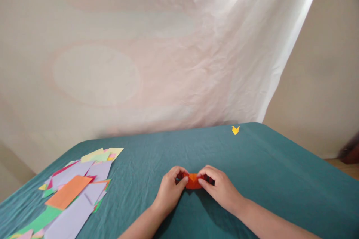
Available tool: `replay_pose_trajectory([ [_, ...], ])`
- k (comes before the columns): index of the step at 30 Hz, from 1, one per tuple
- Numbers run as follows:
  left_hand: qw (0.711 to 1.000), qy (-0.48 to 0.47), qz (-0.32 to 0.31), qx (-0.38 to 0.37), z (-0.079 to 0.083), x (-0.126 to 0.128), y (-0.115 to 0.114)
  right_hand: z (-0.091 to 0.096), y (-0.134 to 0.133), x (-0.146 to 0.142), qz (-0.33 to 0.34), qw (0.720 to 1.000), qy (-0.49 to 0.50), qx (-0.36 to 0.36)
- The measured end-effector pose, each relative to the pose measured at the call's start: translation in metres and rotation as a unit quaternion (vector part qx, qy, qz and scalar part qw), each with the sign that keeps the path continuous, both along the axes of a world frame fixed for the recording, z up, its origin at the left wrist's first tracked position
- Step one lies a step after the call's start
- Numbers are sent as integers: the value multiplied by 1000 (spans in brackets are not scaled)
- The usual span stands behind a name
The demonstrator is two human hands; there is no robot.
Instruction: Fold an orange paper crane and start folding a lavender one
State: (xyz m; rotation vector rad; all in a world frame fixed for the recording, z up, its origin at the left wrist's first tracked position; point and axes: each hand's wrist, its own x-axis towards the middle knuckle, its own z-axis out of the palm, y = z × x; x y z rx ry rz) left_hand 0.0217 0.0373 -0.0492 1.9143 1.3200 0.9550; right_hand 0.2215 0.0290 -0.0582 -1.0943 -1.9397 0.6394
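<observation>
A small folded piece of orange paper point(193, 181) is held between my two hands, low over the green cloth near the middle of the view. My left hand point(173, 185) pinches its left end between thumb and fingers. At the right end, my right hand point(218, 186) grips it the same way. A crease or pointed flap shows at the paper's centre, while both of its ends are hidden by my fingertips.
The green cloth-covered table point(151, 157) spans the view. On its left lies a loose pile of coloured paper sheets point(75, 209). A small yellow folded-paper figure point(235, 130) rests near the far edge. Behind hangs a pale sheet point(174, 74).
</observation>
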Motion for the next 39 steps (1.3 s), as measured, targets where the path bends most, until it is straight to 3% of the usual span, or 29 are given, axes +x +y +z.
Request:
replay_pose_trajectory([
  [6, 999, 17, 15, 42, 7, -1, -2, 1, 0, 1, -31, 998, 18, 49],
  [10, 996, 35, 8, 81, 10, -1, -5, 3, -1, 2, -4, 996, 17, 86],
  [17, 1000, 8, -4, 16, 6, -3, -2, 2, 0, 4, 17, 998, 24, 59],
  [27, 999, -10, -43, 15, 0, -3, 3, -8, 6, 2, 29, 999, 39, 21],
  [39, 1000, -2, -18, -13, 4, -3, 1, -8, 6, 2, 12, 1000, 27, 7],
])
